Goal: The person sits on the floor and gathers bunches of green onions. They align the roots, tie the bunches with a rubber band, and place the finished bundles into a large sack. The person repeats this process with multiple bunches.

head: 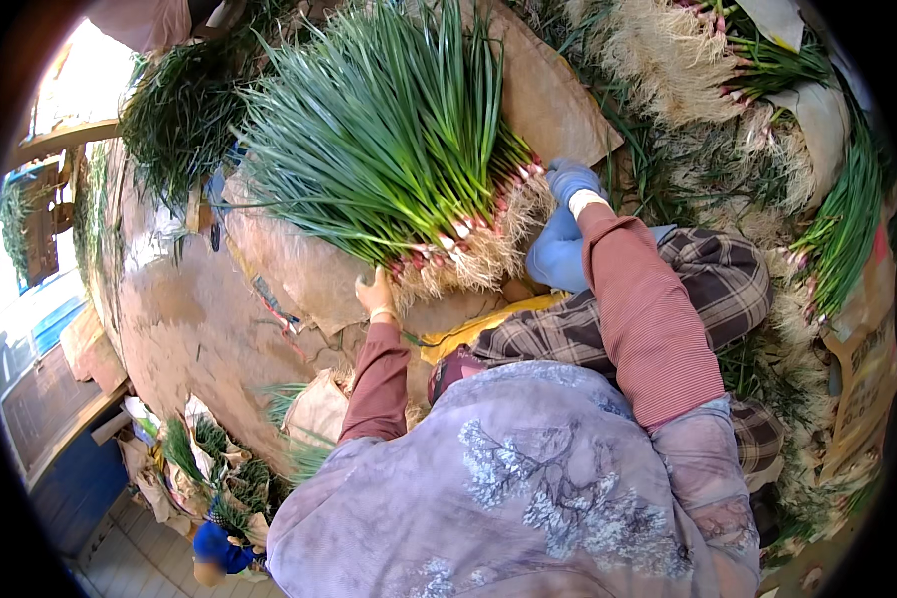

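A broad, fanned heap of spring onions (pixel 389 142) lies before me, green leaves pointing away and reddish-white bulbs with pale roots (pixel 493 250) towards me. At the heap's left end, my bare left hand (pixel 376 293) touches the outermost bulbs; some of its fingers are hidden. My right hand (pixel 572 181), in a blue glove, is against the bulbs at the right end, its fingers curled and partly hidden. Brown sacking (pixel 299 258) lies under the heap. Just below the right hand is a light blue covering (pixel 560 250), perhaps on a foot.
More rooted onion bundles (pixel 673 63) are piled at the upper right, and another bundle (pixel 841 224) lies at far right. Dark green leaves (pixel 183 119) heap up at upper left. Wrapped bundles (pixel 209 456) stand at lower left near a person in blue (pixel 220 549). Yellow sacking (pixel 486 321) lies by my legs.
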The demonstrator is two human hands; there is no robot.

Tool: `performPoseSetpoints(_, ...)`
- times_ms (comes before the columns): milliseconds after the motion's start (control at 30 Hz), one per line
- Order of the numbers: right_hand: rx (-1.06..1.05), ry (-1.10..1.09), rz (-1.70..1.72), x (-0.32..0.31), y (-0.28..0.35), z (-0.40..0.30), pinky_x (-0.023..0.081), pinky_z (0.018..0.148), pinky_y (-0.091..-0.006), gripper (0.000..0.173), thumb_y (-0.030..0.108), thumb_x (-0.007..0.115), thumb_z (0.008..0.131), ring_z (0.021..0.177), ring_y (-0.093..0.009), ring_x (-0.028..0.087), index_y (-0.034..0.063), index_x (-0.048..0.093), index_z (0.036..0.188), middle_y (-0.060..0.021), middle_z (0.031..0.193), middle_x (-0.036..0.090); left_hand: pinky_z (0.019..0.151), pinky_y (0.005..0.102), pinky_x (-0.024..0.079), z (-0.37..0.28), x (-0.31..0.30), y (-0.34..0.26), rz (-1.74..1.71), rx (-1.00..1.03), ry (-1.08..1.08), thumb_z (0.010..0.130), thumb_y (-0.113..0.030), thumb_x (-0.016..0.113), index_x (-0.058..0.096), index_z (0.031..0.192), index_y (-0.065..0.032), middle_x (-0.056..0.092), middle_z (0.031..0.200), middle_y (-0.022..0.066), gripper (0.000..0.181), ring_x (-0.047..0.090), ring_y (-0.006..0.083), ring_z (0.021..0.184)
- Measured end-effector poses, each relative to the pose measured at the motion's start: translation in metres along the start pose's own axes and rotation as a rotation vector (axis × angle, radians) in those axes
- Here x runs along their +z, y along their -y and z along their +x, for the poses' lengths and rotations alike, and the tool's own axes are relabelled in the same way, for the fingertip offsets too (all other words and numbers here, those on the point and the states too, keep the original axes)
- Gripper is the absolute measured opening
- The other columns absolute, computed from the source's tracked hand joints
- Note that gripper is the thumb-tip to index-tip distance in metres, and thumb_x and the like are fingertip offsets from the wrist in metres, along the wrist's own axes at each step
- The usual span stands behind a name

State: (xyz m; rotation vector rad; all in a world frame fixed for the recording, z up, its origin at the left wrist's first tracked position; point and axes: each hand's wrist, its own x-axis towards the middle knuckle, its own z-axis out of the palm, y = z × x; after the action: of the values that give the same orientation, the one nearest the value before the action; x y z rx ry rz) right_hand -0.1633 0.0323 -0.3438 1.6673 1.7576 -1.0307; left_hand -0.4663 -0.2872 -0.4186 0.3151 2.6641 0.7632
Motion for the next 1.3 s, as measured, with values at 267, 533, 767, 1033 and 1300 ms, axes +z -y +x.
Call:
performPoseSetpoints(267, 0.042, -0.023, 0.098, -0.005, 0.009, 0.032, 0.039, 0.093, -0.0381, 0.044, 0.026, 0.05, 0.081, 0.111, -0.031, 0.049, 0.0161, 0.048, 0.123, -0.0129, 0.121, 0.052, 0.082, 0.0376, 0.041, -0.003, -0.024, 0.007, 0.066, -0.058, -0.134, 0.075, -0.015, 0.064, 0.05, 0.102, 0.0033, 0.055, 0.093, 0.0167, 0.036, 0.052, 0.0301, 0.087)
performPoseSetpoints(533, -0.06, -0.183, -0.196, 0.026, 0.043, 0.039, 0.042, 0.086, -0.0371, 0.065, 0.044, 0.066, 0.07, 0.109, -0.025, 0.049, 0.0095, 0.042, 0.12, -0.009, 0.117, 0.051, 0.083, 0.0334, 0.045, -0.075, -0.012, -0.282, -0.216, 1.07, 0.416, 0.072, 0.007, 0.055, 0.058, 0.085, -0.003, 0.061, 0.095, 0.0113, 0.016, 0.058, 0.0237, 0.093)
performPoseSetpoints(767, -0.059, -0.004, 0.075, 0.04, 0.041, 0.082, 0.045, 0.085, -0.0416, 0.049, 0.031, 0.064, 0.072, 0.104, -0.031, 0.055, 0.0091, 0.049, 0.114, -0.0158, 0.114, 0.055, 0.08, 0.0366, 0.042, -0.082, 0.112, -0.31, 0.544, 1.442, 0.685, 0.067, -0.007, 0.054, 0.056, 0.076, -0.0046, 0.056, 0.08, 0.0117, 0.01, 0.054, 0.0274, 0.083)
performPoseSetpoints(1033, -0.302, 0.241, 0.315, 0.012, 0.028, 0.071, 0.045, 0.08, -0.0367, 0.045, 0.031, 0.062, 0.066, 0.09, -0.03, 0.059, 0.0023, 0.059, 0.101, -0.0178, 0.098, 0.061, 0.105, 0.0402, 0.023, -0.049, 0.118, -0.273, 0.75, 1.411, 0.373, 0.073, -0.016, 0.052, 0.059, 0.1, -0.0059, 0.055, 0.115, 0.0071, 0.029, 0.042, 0.0236, 0.117)
performPoseSetpoints(1300, -0.255, 0.465, 0.698, -0.047, 0.027, 0.033, 0.044, 0.047, -0.0309, 0.017, 0.019, 0.059, 0.071, 0.047, -0.015, 0.051, 0.0031, 0.058, 0.068, -0.0074, 0.059, 0.057, 0.106, 0.0405, 0.023, -0.037, 0.102, -0.261, 0.579, 1.32, 0.311, 0.072, -0.016, 0.058, 0.06, 0.1, -0.0058, 0.053, 0.115, 0.0053, 0.03, 0.039, 0.0236, 0.118)
